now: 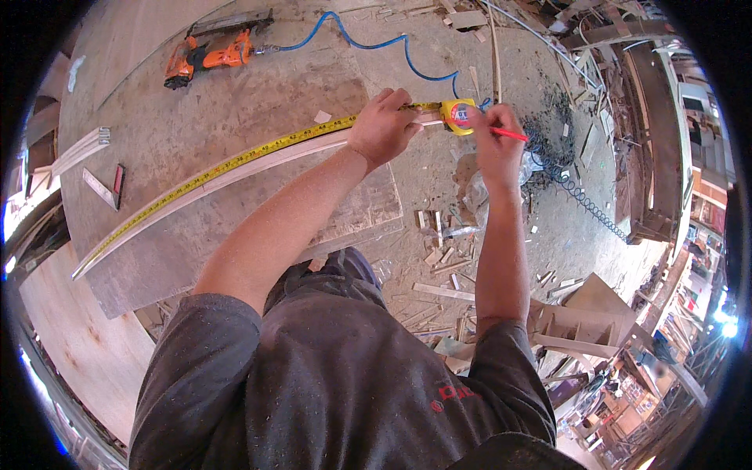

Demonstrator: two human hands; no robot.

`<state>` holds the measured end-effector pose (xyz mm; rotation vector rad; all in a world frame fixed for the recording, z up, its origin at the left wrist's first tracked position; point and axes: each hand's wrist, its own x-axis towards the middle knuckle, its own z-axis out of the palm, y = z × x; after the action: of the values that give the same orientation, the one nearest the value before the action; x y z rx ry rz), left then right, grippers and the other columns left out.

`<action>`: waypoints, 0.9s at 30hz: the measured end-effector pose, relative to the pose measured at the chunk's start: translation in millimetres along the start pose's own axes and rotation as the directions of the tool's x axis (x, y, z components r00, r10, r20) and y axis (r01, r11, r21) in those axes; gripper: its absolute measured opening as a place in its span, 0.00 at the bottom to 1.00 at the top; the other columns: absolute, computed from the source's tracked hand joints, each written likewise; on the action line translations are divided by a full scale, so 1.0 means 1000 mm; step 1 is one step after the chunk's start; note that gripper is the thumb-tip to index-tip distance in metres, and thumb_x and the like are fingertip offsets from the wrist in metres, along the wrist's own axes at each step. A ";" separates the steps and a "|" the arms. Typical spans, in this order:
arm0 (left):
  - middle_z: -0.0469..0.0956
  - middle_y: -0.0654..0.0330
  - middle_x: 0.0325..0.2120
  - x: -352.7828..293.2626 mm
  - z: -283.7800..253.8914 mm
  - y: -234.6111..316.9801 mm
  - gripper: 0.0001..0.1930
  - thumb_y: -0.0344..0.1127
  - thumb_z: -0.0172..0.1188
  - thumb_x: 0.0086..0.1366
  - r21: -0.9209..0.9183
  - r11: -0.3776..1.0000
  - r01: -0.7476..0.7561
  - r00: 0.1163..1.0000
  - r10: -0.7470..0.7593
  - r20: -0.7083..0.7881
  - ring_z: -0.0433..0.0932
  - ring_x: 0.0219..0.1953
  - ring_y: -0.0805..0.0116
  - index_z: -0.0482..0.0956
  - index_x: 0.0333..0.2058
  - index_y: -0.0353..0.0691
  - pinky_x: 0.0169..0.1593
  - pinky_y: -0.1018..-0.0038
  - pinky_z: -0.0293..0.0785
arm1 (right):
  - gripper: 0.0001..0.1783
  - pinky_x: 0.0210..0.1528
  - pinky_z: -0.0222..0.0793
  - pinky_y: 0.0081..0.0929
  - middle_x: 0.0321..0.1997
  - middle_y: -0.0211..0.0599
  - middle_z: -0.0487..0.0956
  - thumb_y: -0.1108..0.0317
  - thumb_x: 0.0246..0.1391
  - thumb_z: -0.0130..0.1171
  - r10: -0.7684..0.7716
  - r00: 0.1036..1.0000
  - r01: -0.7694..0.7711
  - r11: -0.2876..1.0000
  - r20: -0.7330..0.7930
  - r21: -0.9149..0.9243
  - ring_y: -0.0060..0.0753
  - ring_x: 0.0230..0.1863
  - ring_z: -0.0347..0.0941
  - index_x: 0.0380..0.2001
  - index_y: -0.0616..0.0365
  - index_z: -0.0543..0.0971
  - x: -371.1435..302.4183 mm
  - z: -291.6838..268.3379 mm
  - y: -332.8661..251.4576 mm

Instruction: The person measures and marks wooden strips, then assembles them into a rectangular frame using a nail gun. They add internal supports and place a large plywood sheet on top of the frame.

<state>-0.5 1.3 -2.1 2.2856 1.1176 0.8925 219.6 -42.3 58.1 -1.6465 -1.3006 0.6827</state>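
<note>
Your yellow tape measure (pixel 458 116) sits past the bench's right edge, its blade running along 1 long wooden strip (pixel 266 164) toward the bench's left edge. Your left hand (pixel 382 129) has its fingers curled around strip and blade, near that right edge. Your right hand (pixel 500 145) has its thumb against the tape case and its fingers closed around a red pencil (pixel 511 134); you cannot tell how each finger sits. On the bench (pixel 157 254), 1 small square (pixel 100 190) lies near the left edge. Toward the far edge lies an orange nail gun (pixel 227 53), joined to a blue hose (pixel 376 43).
</note>
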 end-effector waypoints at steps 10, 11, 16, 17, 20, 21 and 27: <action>0.78 0.61 0.40 0.001 -0.003 0.001 0.14 0.35 0.72 0.58 0.004 1.000 -0.014 1.000 0.014 0.027 0.77 0.46 0.57 0.89 0.44 0.44 0.51 0.63 0.78 | 0.08 0.30 0.72 0.25 0.26 0.37 0.84 0.69 0.57 0.71 -0.167 0.962 0.195 0.974 0.218 -0.116 0.22 0.25 0.78 0.39 0.59 0.86 0.001 0.015 0.005; 0.78 0.60 0.40 0.001 -0.003 0.001 0.14 0.34 0.73 0.58 0.002 1.000 -0.012 1.000 0.012 0.024 0.77 0.45 0.57 0.89 0.44 0.44 0.50 0.62 0.78 | 0.08 0.30 0.72 0.25 0.26 0.38 0.84 0.69 0.56 0.71 -0.165 0.963 0.196 0.972 0.214 -0.131 0.23 0.25 0.78 0.39 0.58 0.87 0.000 0.015 0.004; 0.79 0.61 0.40 0.001 -0.002 0.002 0.14 0.34 0.73 0.57 -0.001 1.000 -0.008 1.000 0.008 0.012 0.77 0.45 0.57 0.89 0.43 0.45 0.50 0.62 0.78 | 0.08 0.30 0.72 0.25 0.26 0.37 0.84 0.68 0.57 0.71 -0.204 0.955 0.234 0.964 0.216 -0.124 0.23 0.25 0.78 0.39 0.57 0.87 0.001 0.017 0.009; 0.79 0.61 0.40 0.001 -0.003 0.002 0.14 0.34 0.73 0.57 0.001 1.000 -0.006 1.000 0.006 0.013 0.78 0.45 0.57 0.89 0.43 0.45 0.50 0.62 0.78 | 0.08 0.30 0.72 0.25 0.26 0.36 0.84 0.68 0.58 0.71 -0.204 0.954 0.236 0.963 0.219 -0.129 0.22 0.25 0.78 0.39 0.57 0.88 0.001 0.017 0.009; 0.79 0.61 0.40 0.001 -0.002 0.001 0.14 0.34 0.73 0.57 0.005 1.000 -0.029 1.000 0.029 -0.003 0.78 0.45 0.57 0.89 0.43 0.45 0.50 0.62 0.78 | 0.08 0.30 0.72 0.25 0.26 0.37 0.85 0.67 0.58 0.71 -0.180 0.957 0.208 0.972 0.226 -0.110 0.22 0.25 0.79 0.40 0.57 0.88 0.001 0.018 0.014; 0.79 0.61 0.39 0.001 -0.002 0.001 0.14 0.34 0.73 0.57 0.004 1.000 -0.030 1.000 0.030 -0.004 0.78 0.45 0.57 0.89 0.43 0.45 0.50 0.62 0.78 | 0.09 0.30 0.72 0.25 0.26 0.37 0.85 0.67 0.58 0.71 -0.177 0.958 0.204 0.973 0.227 -0.105 0.22 0.25 0.79 0.40 0.57 0.88 0.002 0.018 0.014; 0.78 0.60 0.39 0.001 0.001 -0.001 0.13 0.34 0.73 0.58 0.014 1.000 -0.021 1.000 0.021 0.010 0.78 0.45 0.57 0.89 0.43 0.45 0.51 0.62 0.78 | 0.09 0.31 0.73 0.25 0.27 0.38 0.85 0.67 0.58 0.71 -0.133 0.961 0.171 0.975 0.243 -0.142 0.25 0.26 0.80 0.40 0.56 0.89 0.001 0.017 0.009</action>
<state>0.0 2.5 -3.1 2.3145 1.1013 0.8824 209.3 -36.8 42.7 -1.6081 -1.6712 0.7071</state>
